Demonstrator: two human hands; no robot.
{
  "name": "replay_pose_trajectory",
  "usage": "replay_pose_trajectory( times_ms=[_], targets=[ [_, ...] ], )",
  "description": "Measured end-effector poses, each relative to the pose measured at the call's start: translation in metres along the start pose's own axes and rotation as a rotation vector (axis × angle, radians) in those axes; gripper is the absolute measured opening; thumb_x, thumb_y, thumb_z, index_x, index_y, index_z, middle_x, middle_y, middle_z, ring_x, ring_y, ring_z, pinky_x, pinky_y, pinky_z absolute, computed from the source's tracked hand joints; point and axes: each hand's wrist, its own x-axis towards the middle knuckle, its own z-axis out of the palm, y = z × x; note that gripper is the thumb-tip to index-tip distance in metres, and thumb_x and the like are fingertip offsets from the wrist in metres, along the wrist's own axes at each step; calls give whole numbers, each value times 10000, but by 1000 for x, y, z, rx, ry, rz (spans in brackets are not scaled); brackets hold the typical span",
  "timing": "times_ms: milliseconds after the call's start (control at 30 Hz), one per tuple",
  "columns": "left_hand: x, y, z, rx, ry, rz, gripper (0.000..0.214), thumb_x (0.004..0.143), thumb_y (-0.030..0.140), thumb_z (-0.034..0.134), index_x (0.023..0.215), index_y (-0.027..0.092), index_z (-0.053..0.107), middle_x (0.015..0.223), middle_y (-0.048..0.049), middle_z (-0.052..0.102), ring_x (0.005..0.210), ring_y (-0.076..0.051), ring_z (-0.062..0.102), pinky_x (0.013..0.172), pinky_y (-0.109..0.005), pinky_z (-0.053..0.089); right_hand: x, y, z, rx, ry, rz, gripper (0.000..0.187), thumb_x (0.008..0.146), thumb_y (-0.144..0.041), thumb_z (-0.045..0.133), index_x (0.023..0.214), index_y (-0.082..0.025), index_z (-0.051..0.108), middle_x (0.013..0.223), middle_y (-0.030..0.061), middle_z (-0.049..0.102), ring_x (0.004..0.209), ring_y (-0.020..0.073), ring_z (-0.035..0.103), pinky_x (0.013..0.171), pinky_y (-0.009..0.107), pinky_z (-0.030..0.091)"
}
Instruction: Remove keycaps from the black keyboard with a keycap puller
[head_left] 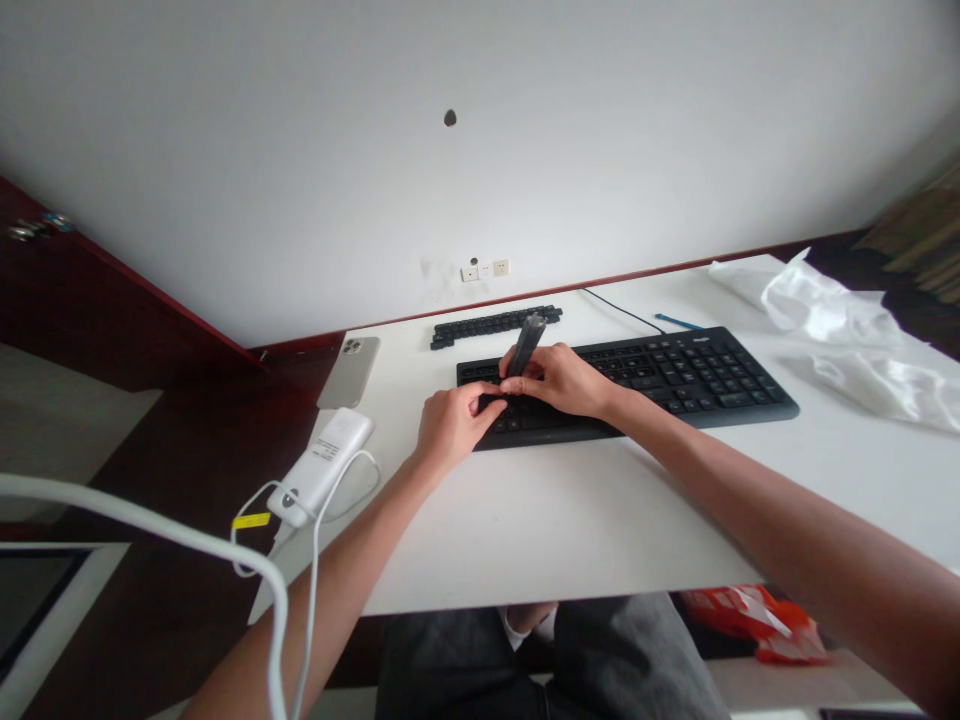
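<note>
1. The right hand (566, 378) grips a black tool (527, 342) between thumb and fingers; the tool stands tilted, its top leaning away to the right, above the left part of the keyboard.
2. The left hand (446, 420) reaches in from the other side, thumb and forefinger stretched to the foot of the tool; whether they pinch anything cannot be told.
3. Under both hands lies the keyboard (675, 370), black, slightly askew on the white table (540, 540).
4. Just behind it, loose black keys (495, 322) sit in rows.
5. Behind the keyboard's right half are a black cord (622, 307) and a thin blue stick (677, 321).
6. On the table's left side lie a phone (349, 370), camera side up, and nearer, a white power bank (330, 455) with a white cable beside it.
7. At the far right is crumpled, whitish plastic wrap (814, 300).
8. Beyond the table, sockets (485, 270) are set in the wall (300, 150).
</note>
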Motion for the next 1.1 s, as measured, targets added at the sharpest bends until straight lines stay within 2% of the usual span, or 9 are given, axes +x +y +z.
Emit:
replay_pose_trajectory(
  times_ms=[133, 367, 533, 667, 800, 900, 1000, 1100],
  targets=[
    [0, 0, 0, -4, -6, 2, 271, 907, 457, 697, 1042, 249, 807, 573, 69, 493, 555, -112, 427, 610, -266, 308, 0, 4, -1, 65, 1, -5, 352, 923, -513, 712, 995, -169, 720, 725, -4, 647, 631, 135, 540, 596, 255, 392],
    [0, -1, -2, -9, -25, 14, 270, 901, 465, 706, 1043, 257, 806, 577, 75, 483, 555, -110, 420, 612, -265, 315, -1, 8, -2, 234, -23, 3, 383, 897, -527, 725, 1000, -159, 704, 786, 38, 713, 705, 174, 650, 640, 274, 479],
    [0, -2, -3, -65, -24, 33, 363, 898, 442, 710, 1213, 264, 745, 585, 94, 445, 560, -108, 424, 626, -241, 340, 0, 15, -1, 233, 142, 47, 377, 892, -521, 740, 993, -160, 703, 798, 54, 737, 721, 196, 687, 672, 300, 528],
    [0, -2, -6, -63, -49, 73, 257, 906, 431, 718, 1094, 279, 804, 582, 85, 432, 559, -100, 405, 631, -243, 337, 1, 21, -5, 271, 266, 45, 364, 895, -514, 748, 971, -162, 696, 793, 61, 735, 715, 201, 698, 710, 325, 560],
    [1, -2, -6, -43, -48, 66, 242, 908, 445, 726, 1035, 268, 829, 570, 76, 468, 551, -101, 397, 612, -252, 323, 2, 23, -6, 340, 285, 47, 388, 881, -526, 768, 975, -159, 688, 780, 58, 729, 677, 188, 685, 680, 318, 563],
    [1, -2, -4, -31, -2, 94, 240, 929, 434, 702, 1021, 258, 837, 569, 68, 490, 548, -99, 405, 612, -250, 329, 3, 24, -4, 370, 271, 68, 410, 862, -535, 787, 975, -155, 684, 766, 56, 727, 666, 183, 682, 660, 308, 565],
    [2, -5, -2, -40, 109, 144, 236, 942, 419, 689, 1013, 252, 840, 562, 67, 479, 538, -93, 413, 610, -239, 343, 4, 24, -4, 391, 293, 84, 414, 864, -545, 782, 963, -156, 679, 757, 56, 728, 650, 173, 671, 643, 297, 564],
    [5, -13, -6, -30, 229, 139, 235, 935, 434, 703, 977, 244, 835, 544, 71, 448, 517, -92, 418, 594, -237, 345, 5, 24, -5, 417, 331, 111, 411, 870, -546, 775, 956, -158, 669, 748, 59, 732, 625, 162, 654, 622, 287, 555]
  ],
)
